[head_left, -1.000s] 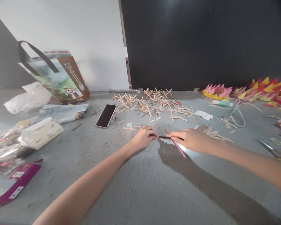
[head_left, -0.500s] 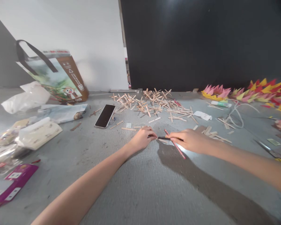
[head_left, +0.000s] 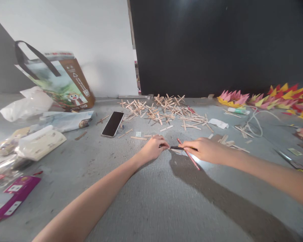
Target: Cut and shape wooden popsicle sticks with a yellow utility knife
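My left hand (head_left: 154,147) is closed in a pinch, with a small dark piece showing between its fingertips; what this is stays partly hidden. Facing it, my right hand (head_left: 203,149) grips a slim black pen (head_left: 176,147), its end pointing at my left fingertips. A thin pink pencil-like stick (head_left: 194,162) slants across the tabletop under the pen, close to my right fingers. Just below the pen's end lies a light wooden craft stick (head_left: 176,151). More craft sticks (head_left: 229,144) lie beyond my right wrist.
Behind the hands spreads a pile of crossed craft sticks (head_left: 164,109). A phone (head_left: 113,124) lies to their left, with a printed bag (head_left: 63,84) and plastic packages (head_left: 40,143) farther left. At right are scissors (head_left: 290,161), a white cable (head_left: 255,121), a glue stick (head_left: 238,111) and folded-paper crowns (head_left: 233,99).
Both hands keep nearly the same pose, the pen still pointing at the left fingertips. The view has shifted very slightly.
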`<state>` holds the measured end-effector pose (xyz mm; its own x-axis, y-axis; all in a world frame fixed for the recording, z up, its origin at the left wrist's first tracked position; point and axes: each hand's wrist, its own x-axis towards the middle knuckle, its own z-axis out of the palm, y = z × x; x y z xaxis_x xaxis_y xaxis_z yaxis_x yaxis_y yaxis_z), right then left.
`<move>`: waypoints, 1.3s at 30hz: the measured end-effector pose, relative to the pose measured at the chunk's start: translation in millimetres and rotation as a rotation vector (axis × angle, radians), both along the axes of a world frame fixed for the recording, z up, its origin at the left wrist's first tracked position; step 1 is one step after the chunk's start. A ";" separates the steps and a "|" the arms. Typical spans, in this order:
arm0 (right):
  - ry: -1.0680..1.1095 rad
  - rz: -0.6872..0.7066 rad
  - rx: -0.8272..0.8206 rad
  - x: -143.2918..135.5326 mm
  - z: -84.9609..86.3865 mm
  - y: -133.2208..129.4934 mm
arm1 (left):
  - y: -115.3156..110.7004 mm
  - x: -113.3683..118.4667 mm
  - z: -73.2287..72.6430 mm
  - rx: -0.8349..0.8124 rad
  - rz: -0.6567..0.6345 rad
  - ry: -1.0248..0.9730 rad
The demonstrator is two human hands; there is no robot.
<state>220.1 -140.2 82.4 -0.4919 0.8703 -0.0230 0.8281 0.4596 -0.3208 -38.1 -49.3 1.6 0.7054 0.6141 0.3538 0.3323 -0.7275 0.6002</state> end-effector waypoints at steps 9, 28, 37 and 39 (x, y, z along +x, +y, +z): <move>-0.223 0.034 -0.093 -20.8 31.3 12.7 | -0.2 0.2 -0.5 -0.016 0.006 -0.007; -0.480 0.175 -0.128 -76.0 64.0 53.2 | 10.7 -0.5 -15.3 -0.278 0.327 -0.310; -0.352 0.054 -0.122 -63.5 59.7 34.0 | 12.9 -3.6 -19.2 -0.298 0.544 -0.394; -0.215 -0.014 -0.108 -47.8 52.8 27.2 | 15.1 -4.0 -20.2 -0.303 0.555 -0.406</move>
<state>172.3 -113.0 135.2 -0.4534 0.8639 -0.2195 0.8889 0.4199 -0.1833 -42.2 -34.2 -18.6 0.1136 0.9536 0.2787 0.3119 -0.3006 0.9013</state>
